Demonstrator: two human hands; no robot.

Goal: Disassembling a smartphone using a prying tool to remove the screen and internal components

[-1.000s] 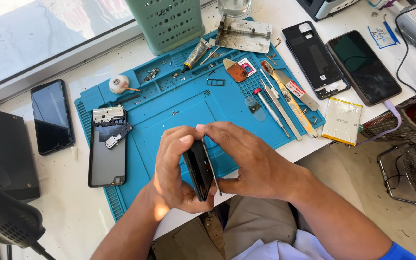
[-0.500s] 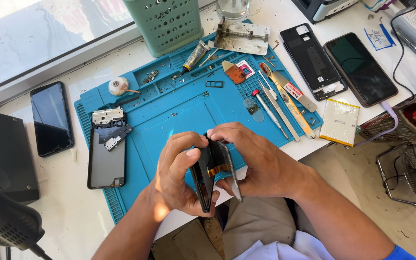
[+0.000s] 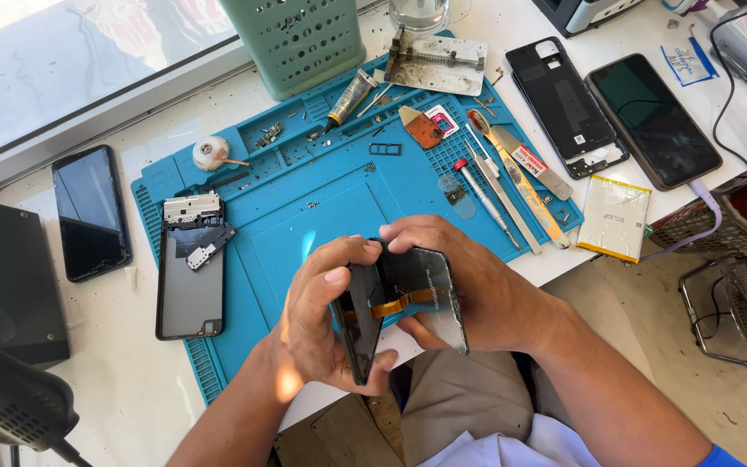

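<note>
A white worktop (image 3: 512, 35) carries a large blue silicone repair mat (image 3: 304, 216) with moulded trays along its far edge. Over the mat's near edge, both hands hold a dark, thin smartphone split into two flat halves (image 3: 399, 298), joined by an orange ribbon cable (image 3: 401, 302). The left hand (image 3: 326, 324) is curled round the front panel half, thumb across its face; the right hand (image 3: 469, 290) cups the rear half from behind, fingers wrapped over its top edge. The halves look light and stiff, yet the glass seems brittle and the ribbon easily torn, so the outer edges are the safest hold. A pale green perforated plastic basket (image 3: 296, 39) stands beyond the mat; its contents are hidden. The mat's small trays hold screws (image 3: 268, 136) and a black-capped glue tube (image 3: 349, 97).
</note>
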